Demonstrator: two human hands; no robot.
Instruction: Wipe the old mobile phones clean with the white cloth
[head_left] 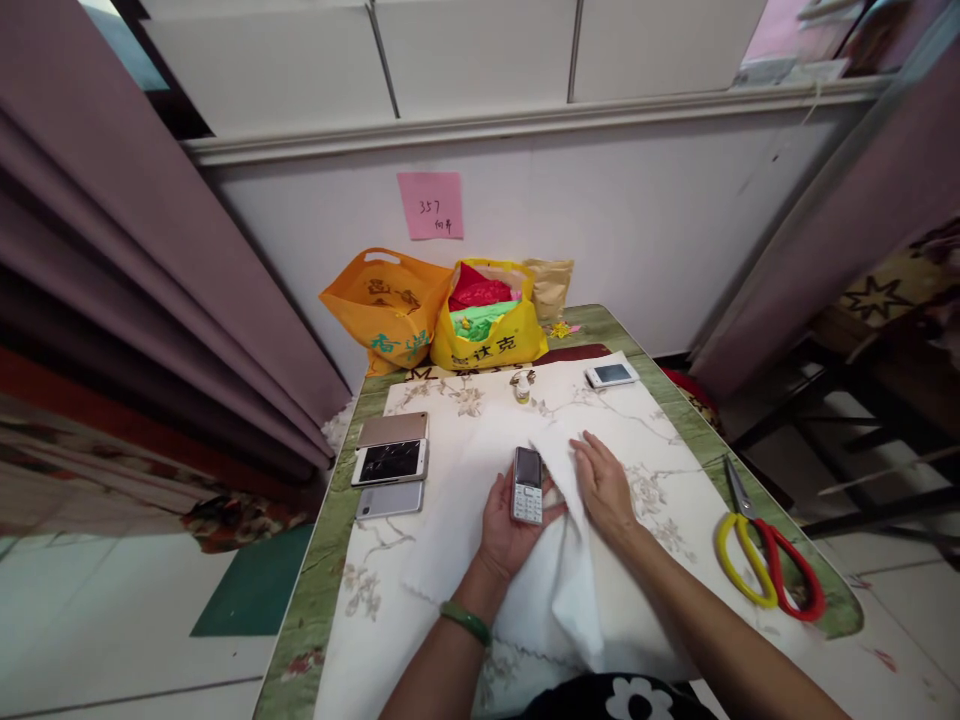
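Note:
A grey-white keypad phone (528, 488) lies screen up on the palm of my left hand (508, 522), whose fingers curl behind it. A green bangle (466, 622) circles that wrist. To the phone's right, my right hand (604, 488) holds the raised edge of a white cloth (571, 560); its thumb is hidden. The cloth spreads beneath both hands and rises in a fold between them. On the left lie a gold phone (392, 430), a white phone with a dark screen (390, 462) and a silver phone (391, 499). Another white phone (610, 375) rests at the back right.
A small bottle (523, 388) stands behind the hands. Scissors (765, 560) with yellow and red handles lie at the right edge. An orange bag (394, 310) and a filled yellow bag (491, 345) stand at the back by the wall. A patterned sheet (375, 585) covers the table.

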